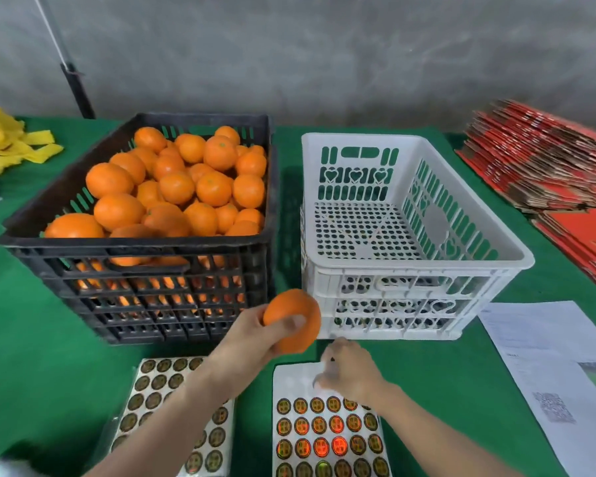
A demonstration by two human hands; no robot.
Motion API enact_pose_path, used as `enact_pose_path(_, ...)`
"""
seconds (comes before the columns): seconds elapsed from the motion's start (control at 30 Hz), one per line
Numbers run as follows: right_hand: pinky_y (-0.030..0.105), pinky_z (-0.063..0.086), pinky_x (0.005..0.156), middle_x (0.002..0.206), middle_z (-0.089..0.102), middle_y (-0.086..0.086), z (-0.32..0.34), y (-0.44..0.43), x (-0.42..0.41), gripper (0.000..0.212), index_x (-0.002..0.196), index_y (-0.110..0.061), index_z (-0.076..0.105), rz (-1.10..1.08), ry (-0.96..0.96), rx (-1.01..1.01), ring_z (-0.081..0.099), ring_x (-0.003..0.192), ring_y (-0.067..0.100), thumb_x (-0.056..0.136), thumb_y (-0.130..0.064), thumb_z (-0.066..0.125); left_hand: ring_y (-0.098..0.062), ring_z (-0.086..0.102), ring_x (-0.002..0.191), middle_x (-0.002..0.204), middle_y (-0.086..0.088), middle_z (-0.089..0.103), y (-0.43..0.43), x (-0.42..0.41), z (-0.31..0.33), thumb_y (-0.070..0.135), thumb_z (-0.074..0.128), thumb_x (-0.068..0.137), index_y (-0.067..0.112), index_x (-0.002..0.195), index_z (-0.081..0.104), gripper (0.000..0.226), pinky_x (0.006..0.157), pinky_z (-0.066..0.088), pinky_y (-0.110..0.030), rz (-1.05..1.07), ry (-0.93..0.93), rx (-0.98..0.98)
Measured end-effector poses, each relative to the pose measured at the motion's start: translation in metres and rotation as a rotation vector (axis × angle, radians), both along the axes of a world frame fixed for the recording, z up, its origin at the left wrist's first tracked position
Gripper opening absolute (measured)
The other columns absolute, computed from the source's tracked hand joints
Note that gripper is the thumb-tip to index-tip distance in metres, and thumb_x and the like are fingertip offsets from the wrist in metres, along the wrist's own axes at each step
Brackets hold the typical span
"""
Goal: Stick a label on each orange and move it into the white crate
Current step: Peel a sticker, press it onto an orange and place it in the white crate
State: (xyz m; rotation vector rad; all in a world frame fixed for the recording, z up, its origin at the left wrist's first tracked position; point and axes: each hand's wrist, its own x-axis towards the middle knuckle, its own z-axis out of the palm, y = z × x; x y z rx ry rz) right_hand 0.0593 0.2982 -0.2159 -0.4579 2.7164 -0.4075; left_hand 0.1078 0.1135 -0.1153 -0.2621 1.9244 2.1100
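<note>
Labelling step, crate empty so 1st fruit. Left hand [252,335] grips orange [291,320]; right hand [350,371] on label sheet [327,435], blurred, can't tell grip. Next: press label on, then into white crate [417,266].

Right hand [350,371] blurred, its grip unclear — label sheet [289,383] beneath cropped at the bottom edge.

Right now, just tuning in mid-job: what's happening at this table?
A person is labelling oranges. The left hand holds one orange up at the near side of the two crates, while the right hand reaches onto the bare top of a sticker sheet. Motion blur hides whether it has a label. The black crate is heaped with oranges, and the white crate holds none yet.
</note>
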Motion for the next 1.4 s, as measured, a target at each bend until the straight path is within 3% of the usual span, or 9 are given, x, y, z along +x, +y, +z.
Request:
enact_pose_path(0.2,0.022,0.044,0.083,0.118,0.062,-0.009,-0.002,0.021,-0.005,0.004,0.087,-0.010,0.062,-0.016,0.082,-0.338,0.062,0.099,0.012,0.086,-0.013,0.065,-0.014,0.051,0.105,0.109,0.005,0.053,0.009,0.013,-0.041,0.056,0.087,0.047,0.018,0.114,0.040,0.090,0.103,0.032,-0.033,0.049,-0.282,-0.057)
enact_pose_path(0.33,0.014,0.038,0.061,0.063,0.053,-0.019,0.034,0.028,-0.012,0.030,0.067,-0.033,0.051,-0.049,-0.110,-0.620,0.044,0.057,-0.005,0.084,-0.016,0.069,-0.023,0.050,0.121,0.129,-0.007,0.055,0.001,0.013,-0.054,0.067,0.087,0.025,0.009,0.132,0.044,0.129,0.109,0.035,-0.039,0.007,-0.298,0.064)
enact_pose_path(0.47,0.017,0.040,0.066,0.080,0.055,-0.011,0.064,0.032,-0.015,0.013,0.088,-0.023,0.058,-0.050,-0.124,-0.640,0.049,0.070,0.003,0.086,-0.014,0.068,-0.033,0.059,0.115,0.127,-0.015,0.059,0.004,0.007,-0.049,0.058,0.092,0.023,0.014,0.132,0.050,0.125,0.090,0.052,-0.042,0.009,-0.305,0.227)
enact_pose_path(0.53,0.019,0.041,0.084,0.101,0.059,-0.007,0.068,0.030,-0.005,0.027,0.111,-0.018,0.059,0.035,0.186,-0.470,0.052,0.092,0.007,0.085,-0.013,0.068,-0.029,0.065,0.104,0.118,-0.013,0.066,0.008,0.003,-0.048,0.056,0.092,0.021,0.017,0.127,0.054,0.119,0.080,0.056,-0.037,0.033,-0.306,0.267)
enact_pose_path(0.63,0.018,0.036,0.091,0.101,0.058,-0.006,0.071,0.019,0.017,0.021,0.094,-0.011,0.069,0.171,0.556,-0.516,0.046,0.101,0.005,0.075,-0.007,0.076,-0.021,0.072,0.078,0.093,-0.009,0.075,0.013,0.002,-0.039,0.050,0.093,0.028,0.016,0.121,0.057,0.105,0.061,0.055,-0.029,0.057,-0.292,0.371)
enact_pose_path(0.87,0.002,0.036,0.080,0.090,0.050,-0.022,0.072,0.004,0.030,0.018,0.094,-0.011,0.074,0.126,0.321,-0.685,0.049,0.086,-0.009,0.077,-0.014,0.077,-0.036,0.070,0.077,0.093,-0.023,0.070,0.009,0.003,-0.024,0.051,0.071,0.061,0.004,0.120,0.056,0.077,0.069,0.057,-0.044,0.076,-0.389,0.560)
enact_pose_path(1.07,0.009,0.038,0.081,0.092,0.047,-0.017,0.069,0.003,0.036,0.023,0.102,-0.015,0.073,0.100,0.351,-0.595,0.047,0.089,-0.002,0.079,-0.014,0.074,-0.032,0.065,0.057,0.078,-0.020,0.067,0.007,0.003,-0.018,0.053,0.071,0.057,0.000,0.111,0.060,0.075,0.056,0.054,-0.041,0.003,-0.450,0.648)
enact_pose_path(1.23,0.009,0.038,0.068,0.082,0.052,-0.019,0.070,0.001,0.040,0.011,0.085,-0.013,0.076,0.027,0.361,-0.667,0.050,0.074,-0.004,0.077,-0.006,0.073,-0.024,0.062,0.052,0.074,-0.016,0.066,0.012,0.002,-0.019,0.051,0.072,0.057,0.004,0.113,0.059,0.075,0.056,0.053,-0.035,-0.001,-0.437,0.572)
enact_pose_path(1.4,0.020,0.047,0.063,0.075,0.062,0.001,0.064,-0.002,0.042,0.013,0.072,-0.009,0.072,0.148,0.622,-0.604,0.060,0.069,0.016,0.068,0.001,0.079,-0.029,0.065,0.058,0.075,-0.017,0.066,0.014,-0.001,-0.016,0.053,0.073,0.052,0.001,0.107,0.061,0.077,0.065,0.055,-0.039,-0.005,-0.493,0.605)
